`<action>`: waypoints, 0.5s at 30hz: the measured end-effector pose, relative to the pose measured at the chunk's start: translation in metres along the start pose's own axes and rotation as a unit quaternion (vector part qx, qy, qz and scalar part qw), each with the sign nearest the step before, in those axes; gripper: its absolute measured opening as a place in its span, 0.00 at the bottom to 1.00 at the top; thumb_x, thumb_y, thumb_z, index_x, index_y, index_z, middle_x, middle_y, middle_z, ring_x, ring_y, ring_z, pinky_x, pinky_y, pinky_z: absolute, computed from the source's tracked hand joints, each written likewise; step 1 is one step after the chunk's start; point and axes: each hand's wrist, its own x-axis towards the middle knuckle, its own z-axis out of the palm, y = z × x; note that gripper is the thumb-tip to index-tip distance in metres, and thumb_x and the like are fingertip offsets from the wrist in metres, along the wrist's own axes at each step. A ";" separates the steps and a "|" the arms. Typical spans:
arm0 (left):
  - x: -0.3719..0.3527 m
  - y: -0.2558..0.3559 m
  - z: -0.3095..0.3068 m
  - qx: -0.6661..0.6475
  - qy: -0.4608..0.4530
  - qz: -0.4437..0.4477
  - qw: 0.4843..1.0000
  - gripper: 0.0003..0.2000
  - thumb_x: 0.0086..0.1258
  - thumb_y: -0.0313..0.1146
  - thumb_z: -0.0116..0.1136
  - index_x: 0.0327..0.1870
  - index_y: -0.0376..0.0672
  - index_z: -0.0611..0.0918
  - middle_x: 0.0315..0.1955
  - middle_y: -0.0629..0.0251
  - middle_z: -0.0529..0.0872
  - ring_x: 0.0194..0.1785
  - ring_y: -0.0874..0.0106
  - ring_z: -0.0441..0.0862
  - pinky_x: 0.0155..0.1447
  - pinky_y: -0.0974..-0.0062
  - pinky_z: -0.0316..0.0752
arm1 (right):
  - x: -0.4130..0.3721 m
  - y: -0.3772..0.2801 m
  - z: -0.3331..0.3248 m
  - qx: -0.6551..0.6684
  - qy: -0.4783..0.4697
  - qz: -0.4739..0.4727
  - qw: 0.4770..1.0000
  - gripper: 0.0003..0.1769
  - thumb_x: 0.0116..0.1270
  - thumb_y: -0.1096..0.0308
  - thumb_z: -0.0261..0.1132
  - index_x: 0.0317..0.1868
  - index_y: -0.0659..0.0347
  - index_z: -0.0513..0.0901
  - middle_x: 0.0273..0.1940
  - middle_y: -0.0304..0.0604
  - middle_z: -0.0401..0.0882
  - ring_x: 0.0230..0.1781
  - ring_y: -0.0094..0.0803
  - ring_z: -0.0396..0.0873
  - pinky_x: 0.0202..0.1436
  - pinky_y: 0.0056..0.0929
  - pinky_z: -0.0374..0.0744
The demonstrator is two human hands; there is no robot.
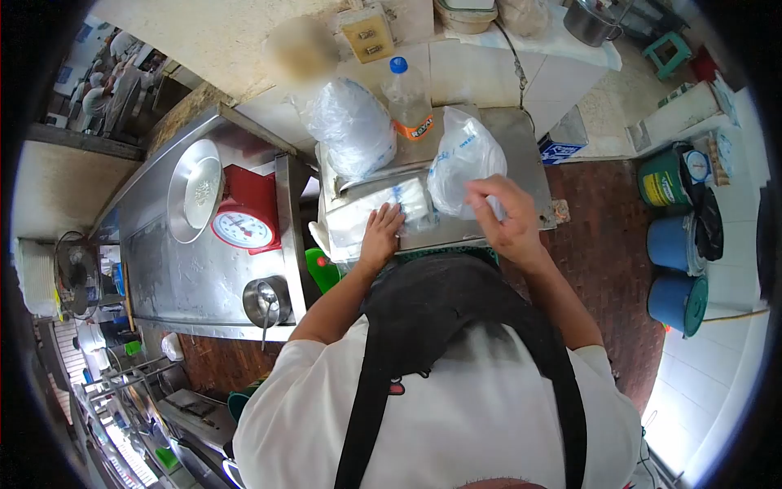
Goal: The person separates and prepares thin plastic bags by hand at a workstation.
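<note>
My left hand (381, 235) lies flat, fingers stretched out, on a stack of folded clear plastic bags (346, 220) with blue print. My right hand (511, 224) is raised in front of a white, translucent plastic bag (463, 159). Its thumb and index finger bend toward each other in a pinch at the bag's right side. Whether any plastic is between them, I cannot make out. Left of that bag stands a bulging clear plastic bag (354, 130). Behind, between the two bags, is a bottle (410, 98) with a blue cap and orange label.
On the steel counter (171, 285) at left stand a red scale (251, 208), a metal bowl (195, 191) with white bits and a small pot (266, 301) holding a spoon. Blue bins (672, 244) line the right wall. A green chair part (323, 270) shows beside my left arm.
</note>
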 end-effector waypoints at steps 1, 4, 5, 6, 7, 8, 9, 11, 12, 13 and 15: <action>0.000 -0.006 -0.002 -0.027 0.016 0.007 1.000 0.15 0.72 0.38 0.59 0.55 0.41 0.81 0.59 0.52 0.82 0.65 0.51 0.75 0.68 0.55 0.67 | 0.003 -0.006 0.005 0.022 -0.042 0.012 0.999 0.23 0.62 0.71 0.70 0.58 0.64 0.77 0.56 0.55 0.77 0.56 0.49 0.76 0.60 0.40 0.74; 0.019 0.007 -0.061 -0.251 -0.057 -0.316 0.913 0.10 0.75 0.33 0.55 0.50 0.40 0.82 0.45 0.60 0.88 0.48 0.60 0.84 0.55 0.66 0.75 | 0.023 -0.016 0.034 -0.024 -0.040 -0.047 0.998 0.18 0.64 0.71 0.69 0.55 0.62 0.80 0.48 0.53 0.82 0.49 0.47 0.81 0.55 0.37 0.78; 0.020 -0.002 -0.074 -0.370 -0.026 -0.215 0.903 0.10 0.77 0.32 0.52 0.49 0.39 0.82 0.36 0.70 0.86 0.36 0.72 0.80 0.46 0.74 0.73 | 0.029 -0.011 0.049 -0.066 0.005 -0.098 0.993 0.17 0.65 0.70 0.69 0.54 0.62 0.81 0.45 0.52 0.83 0.46 0.47 0.82 0.52 0.36 0.79; 0.026 0.005 -0.102 -0.440 -0.030 -0.232 0.867 0.09 0.76 0.32 0.53 0.50 0.39 0.82 0.36 0.72 0.84 0.37 0.76 0.78 0.46 0.76 0.72 | 0.032 -0.004 0.058 -0.088 0.014 -0.124 0.988 0.17 0.65 0.70 0.69 0.54 0.63 0.81 0.44 0.52 0.84 0.45 0.48 0.83 0.51 0.36 0.79; 0.029 0.012 -0.126 -0.506 -0.033 -0.248 0.826 0.09 0.76 0.31 0.53 0.50 0.39 0.82 0.35 0.75 0.82 0.37 0.80 0.75 0.46 0.77 0.72 | 0.034 0.004 0.068 -0.110 0.025 -0.149 0.982 0.17 0.65 0.69 0.69 0.54 0.63 0.81 0.44 0.52 0.84 0.44 0.48 0.83 0.50 0.36 0.80; 0.028 0.003 -0.131 -0.573 -0.042 -0.251 0.779 0.10 0.76 0.31 0.54 0.52 0.38 0.81 0.38 0.74 0.83 0.39 0.80 0.75 0.47 0.77 0.72 | 0.035 0.013 0.075 -0.112 -0.001 -0.150 0.982 0.18 0.65 0.69 0.69 0.55 0.63 0.81 0.45 0.52 0.84 0.46 0.48 0.83 0.50 0.36 0.80; 0.028 -0.004 -0.134 -0.637 -0.051 -0.252 0.727 0.12 0.75 0.30 0.54 0.54 0.37 0.80 0.41 0.73 0.83 0.40 0.81 0.76 0.49 0.77 0.72 | 0.038 0.017 0.079 -0.115 -0.026 -0.150 0.982 0.19 0.65 0.68 0.69 0.56 0.63 0.80 0.46 0.53 0.84 0.47 0.49 0.83 0.49 0.36 0.80; 0.040 0.035 -0.173 -0.668 -0.052 -0.243 0.701 0.17 0.72 0.31 0.59 0.60 0.35 0.77 0.47 0.69 0.83 0.47 0.80 0.77 0.54 0.77 0.72 | 0.051 0.005 0.078 -0.009 -0.071 0.038 0.997 0.18 0.64 0.65 0.70 0.53 0.60 0.82 0.49 0.52 0.83 0.51 0.50 0.81 0.52 0.37 0.79; 0.042 0.043 -0.178 -0.624 -0.056 -0.207 0.751 0.19 0.72 0.32 0.60 0.60 0.35 0.76 0.48 0.68 0.83 0.48 0.79 0.78 0.55 0.76 0.72 | 0.055 -0.002 0.075 0.043 -0.091 0.133 0.986 0.17 0.63 0.64 0.71 0.51 0.59 0.83 0.50 0.52 0.82 0.54 0.50 0.80 0.54 0.38 0.78; 0.048 0.051 -0.183 -0.576 -0.061 -0.167 0.798 0.20 0.71 0.32 0.62 0.61 0.34 0.76 0.50 0.67 0.83 0.50 0.78 0.78 0.56 0.76 0.72 | 0.059 -0.007 0.071 0.057 -0.082 0.142 0.985 0.15 0.63 0.64 0.70 0.49 0.59 0.83 0.50 0.52 0.82 0.54 0.51 0.79 0.54 0.39 0.78; 0.056 0.063 -0.183 -0.504 -0.086 -0.206 0.835 0.19 0.67 0.33 0.67 0.55 0.35 0.80 0.44 0.66 0.85 0.48 0.75 0.80 0.55 0.73 0.74 | 0.062 -0.015 0.066 0.086 -0.068 0.162 0.981 0.12 0.62 0.64 0.70 0.44 0.58 0.85 0.49 0.52 0.83 0.55 0.52 0.78 0.56 0.40 0.77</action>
